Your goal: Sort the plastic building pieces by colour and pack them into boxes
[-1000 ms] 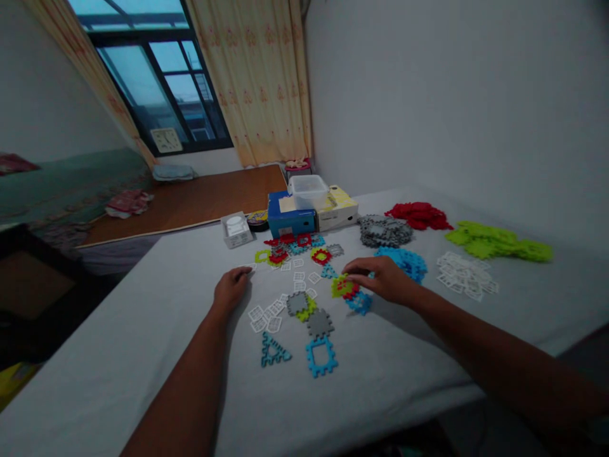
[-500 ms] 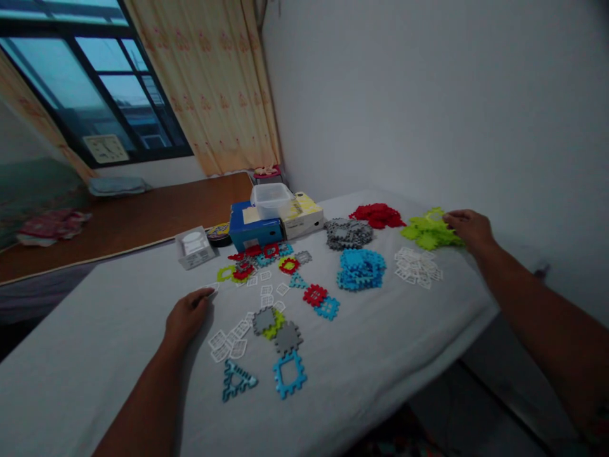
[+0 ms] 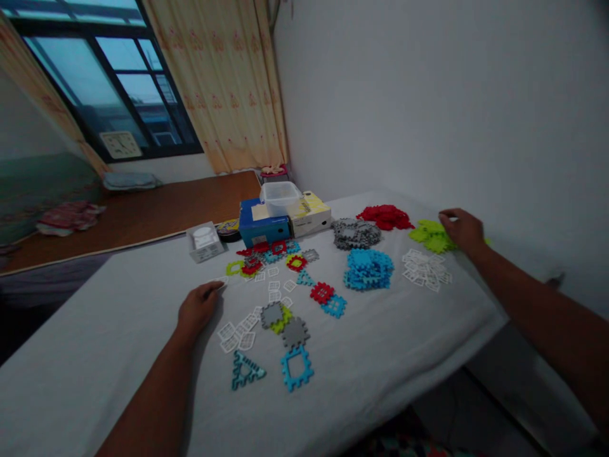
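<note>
My left hand (image 3: 198,311) is over the left of the table, thumb and forefinger pinched on a thin white lattice piece (image 3: 223,280). Just above a heap of lime-green toothed plastic tiles (image 3: 432,236) is my right hand (image 3: 462,231), its fingers loosely curled with a gap and nothing visible between them. Beneath it lie stacked white lattice pieces (image 3: 425,270). Piles of blue tiles (image 3: 368,270), grey tiles (image 3: 356,234) and red tiles (image 3: 385,217) stand to its left. Mixed loose pieces spread across the middle, including a blue square frame (image 3: 297,368) and a teal triangle (image 3: 246,371).
Along the back stand a blue box (image 3: 261,231), a yellow-and-white box (image 3: 311,216), a clear plastic tub (image 3: 280,198) on top of them and a small white box (image 3: 205,242). A white cloth covers the table (image 3: 361,374); a wall rises behind its right side.
My right hand has let go of a green tile on the green heap and its fingers have lifted slightly. The view has turned a little left; the left hand keeps its pinch.
</note>
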Motion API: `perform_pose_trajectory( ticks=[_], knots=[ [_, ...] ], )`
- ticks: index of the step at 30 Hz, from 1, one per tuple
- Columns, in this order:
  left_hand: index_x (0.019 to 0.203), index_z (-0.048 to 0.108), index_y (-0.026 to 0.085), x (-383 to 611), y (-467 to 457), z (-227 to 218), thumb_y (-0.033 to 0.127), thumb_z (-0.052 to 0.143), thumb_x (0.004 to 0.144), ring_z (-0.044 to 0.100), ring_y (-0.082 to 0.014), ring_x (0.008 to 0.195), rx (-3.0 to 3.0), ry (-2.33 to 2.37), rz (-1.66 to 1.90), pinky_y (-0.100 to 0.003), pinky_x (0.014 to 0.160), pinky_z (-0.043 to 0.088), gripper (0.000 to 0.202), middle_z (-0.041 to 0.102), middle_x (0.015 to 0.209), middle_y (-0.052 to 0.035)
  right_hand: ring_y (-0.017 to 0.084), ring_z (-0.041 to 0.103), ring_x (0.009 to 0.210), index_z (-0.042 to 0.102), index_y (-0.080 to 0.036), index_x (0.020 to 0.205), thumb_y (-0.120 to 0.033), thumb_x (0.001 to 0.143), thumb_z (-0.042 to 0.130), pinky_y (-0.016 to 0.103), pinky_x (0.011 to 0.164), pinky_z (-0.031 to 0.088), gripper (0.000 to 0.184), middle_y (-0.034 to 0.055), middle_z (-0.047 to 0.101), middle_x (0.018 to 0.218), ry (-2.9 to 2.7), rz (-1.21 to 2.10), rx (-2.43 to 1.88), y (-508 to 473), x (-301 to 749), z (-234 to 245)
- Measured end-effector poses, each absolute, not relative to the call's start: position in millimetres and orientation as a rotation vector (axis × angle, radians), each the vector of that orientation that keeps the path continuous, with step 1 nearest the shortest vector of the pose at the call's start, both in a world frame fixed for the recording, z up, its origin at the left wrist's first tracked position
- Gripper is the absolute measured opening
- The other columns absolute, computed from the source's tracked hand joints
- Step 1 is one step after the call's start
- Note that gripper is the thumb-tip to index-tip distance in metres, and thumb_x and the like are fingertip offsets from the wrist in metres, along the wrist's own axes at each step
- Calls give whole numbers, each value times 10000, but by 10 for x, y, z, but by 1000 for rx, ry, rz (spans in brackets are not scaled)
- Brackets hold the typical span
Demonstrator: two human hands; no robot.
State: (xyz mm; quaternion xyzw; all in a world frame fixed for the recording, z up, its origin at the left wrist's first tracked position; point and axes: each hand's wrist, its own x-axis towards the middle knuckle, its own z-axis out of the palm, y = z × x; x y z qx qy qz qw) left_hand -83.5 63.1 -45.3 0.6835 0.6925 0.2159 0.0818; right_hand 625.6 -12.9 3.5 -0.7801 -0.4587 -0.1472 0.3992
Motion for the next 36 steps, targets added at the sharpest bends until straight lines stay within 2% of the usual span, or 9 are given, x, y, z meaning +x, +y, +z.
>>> perform_pose_trajectory(
  ticks=[3,10,13,16,21,25,29,33,36],
  knots=[
    [1133,729,260,-826,629,-449,244,525,817,642,-262,1139,2037,2059,649,-338,915,517,376,708,1221,-37,214,654,759,705,-207,968,-345,845,577,365,784,504,225,83,736,969,-1416,-241,-1790,34,5507,168],
    [1176,710,198,-801,603,-443,243,465,870,633,-270,1156,2020,2020,654,-358,946,500,395,687,1254,-85,182,655,761,733,-216,951,-349,887,557,305,714,502,230,48,740,906,-1968,110,-1305,-10,3850,461],
    [1179,707,215,-780,588,-446,244,469,875,632,-261,1156,1980,2051,644,-354,946,495,387,684,1261,-71,161,649,759,721,-218,980,-317,906,552,285,703,497,210,40,739,947,-2112,281,-1163,-66,3371,482],
    [1161,714,233,-750,563,-443,220,477,864,628,-222,1161,1983,2050,672,-302,951,488,380,694,1248,-39,152,657,789,702,-219,1029,-270,912,559,279,730,499,191,39,733,1018,-2282,438,-1065,-79,3006,363],
    [1153,720,222,-721,534,-450,200,494,848,634,-208,1144,1974,2030,710,-283,953,482,380,704,1230,-36,215,656,948,672,-188,1141,-205,872,630,344,851,493,273,94,706,1116,-2592,484,-997,-108,2582,-12],
    [1158,717,222,-731,541,-482,190,491,846,631,-215,1147,1975,2032,711,-310,977,475,386,698,1241,-36,249,583,1108,658,-167,1181,-246,920,596,404,976,438,279,129,676,1164,-2633,418,-857,-200,2393,-222],
    [1146,723,230,-742,549,-502,183,497,839,638,-209,1133,2006,2016,734,-310,987,473,385,705,1226,-29,243,563,1106,626,-178,1257,-293,967,538,418,984,425,324,120,662,1216,-2595,421,-809,-276,2320,-303],
    [1141,725,217,-741,538,-491,183,489,844,636,-210,1142,2012,2008,733,-307,976,479,381,704,1227,-42,245,548,1132,509,-218,1404,-317,957,561,417,972,439,461,116,631,1273,-2526,480,-844,-293,2296,-357],
    [1139,726,221,-739,529,-484,176,491,839,625,-210,1164,2022,1994,742,-307,979,478,384,701,1234,-40,245,556,1125,506,-212,1402,-298,940,587,412,963,451,476,121,641,1235,-2471,460,-887,-253,2306,-391]
  ],
)
